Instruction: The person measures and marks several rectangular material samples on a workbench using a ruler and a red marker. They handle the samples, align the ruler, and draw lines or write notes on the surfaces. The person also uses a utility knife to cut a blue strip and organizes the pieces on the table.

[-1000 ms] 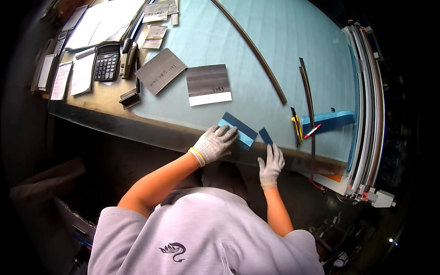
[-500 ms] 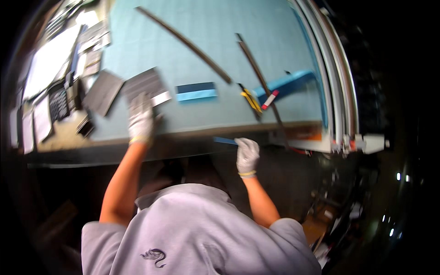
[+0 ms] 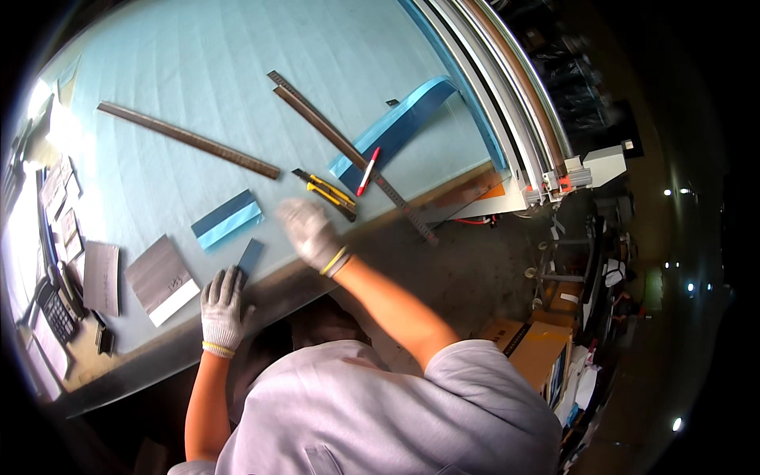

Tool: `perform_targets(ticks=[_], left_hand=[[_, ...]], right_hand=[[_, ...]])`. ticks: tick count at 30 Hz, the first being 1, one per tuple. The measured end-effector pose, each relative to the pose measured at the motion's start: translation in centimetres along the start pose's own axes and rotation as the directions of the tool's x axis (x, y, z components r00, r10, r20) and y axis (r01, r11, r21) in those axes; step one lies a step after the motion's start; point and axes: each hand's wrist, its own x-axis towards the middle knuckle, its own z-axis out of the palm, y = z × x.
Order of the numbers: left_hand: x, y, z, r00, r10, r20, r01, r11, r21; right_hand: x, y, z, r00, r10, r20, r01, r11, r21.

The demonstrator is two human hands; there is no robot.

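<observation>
The left hand (image 3: 223,313) reaches over the near edge of the bench (image 3: 198,71), its fingers outstretched and only slightly parted, the thumb standing away to the right. The fingertips meet the near end of a small blue strip (image 3: 252,255) – laid against it rather than wrapped around it. The right hand (image 3: 310,233) is blurred, its fingers pointing far and left; I cannot tell whether they are spread or clenched, or whether they touch the bench.

The small blue strip lies close to the near edge, just near of a two-tone blue piece (image 3: 227,220), with a narrow gap between the 2. To the right of that piece, the right hand fills most of the room before the yellow cutter knife (image 3: 328,194). Farther right, a red-and-white marker (image 3: 369,172) lies beside a metal ruler (image 3: 405,206), whose near end juts past the bench edge. The ruler crosses the near end of a blue film strip (image 3: 404,127).

Left of the left hand, a grey sample with a white band (image 3: 162,273) lies near the edge, a plain grey sample (image 3: 101,277) beyond it. On the far side, bare surface spreads around a long dark bar (image 3: 190,141) – the rails (image 3: 518,87) bound it at right.
</observation>
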Motion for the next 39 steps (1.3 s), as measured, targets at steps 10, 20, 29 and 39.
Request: perform_targets(ticks=[10, 20, 29, 39], left_hand=[[0.7, 0.2, 0.4, 0.997, -0.059, 0.052, 0.061, 0.998, -0.028], [0.0, -0.4, 1.1, 0.990, -0.072, 0.123, 0.066, 0.997, 0.051], [0.3, -0.2, 1.2, 0.994, -0.065, 0.089, 0.060, 0.996, 0.063], [0.2, 0.4, 1.4, 0.999, -0.041, -0.006, 0.041, 0.996, 0.080]], right_hand=[[0.6, 35.8, -14.9, 0.456, 0.795, -0.401, -0.867, 0.295, -0.401], [5.7, 40.2, -12.6, 0.837, 0.513, 0.192, -0.230, 0.647, -0.727], [-8.4, 31.9, -17.4, 0.769, 0.526, -0.362, -0.638, 0.602, -0.480], [-14.6, 25.1, -18.3, -0.104, 0.641, -0.760, -0.980, -0.198, -0.032]])
